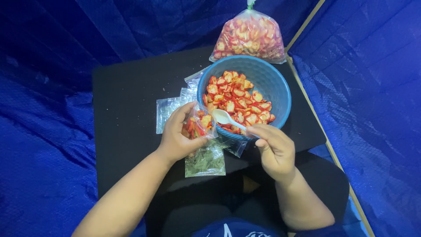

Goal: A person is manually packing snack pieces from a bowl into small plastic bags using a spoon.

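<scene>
Head view: looking down at a black worktop (127, 114), blue tarp (44, 131) on both sides.
Lap: dark clothing at bottom edge, forearms come up from there.
Left hand (177, 134): fingers curled around a small clear bag (199, 125), gripping it upright with mouth facing the bowl. Bag is partly filled with red-orange chips.
Right hand (274, 147): thumb and fingers pinched on the handle of a white plastic spoon (228, 117). Spoon head points left, sits just beside the bag mouth, over the bowl's near rim.
Under the hands: flat clear packet with green leafy contents (205, 163), lying on the worktop, just below the left hand.
Empty bags: a few flat clear bags (169, 109) spread on the worktop, left of the bowl, partly tucked under it.
Bowl: blue plastic bowl (274, 85), mid-worktop, touching-close to both hands. Holds a heap of red-orange chips (237, 98), piled toward the near-left side; far-right inner wall bare.
Far edge: big clear sack (250, 37) of the same chips, tied at top with a green tie, leaning just behind the bowl.
Right side: thin wooden strip (315, 118) runs diagonally along the worktop's right edge.
</scene>
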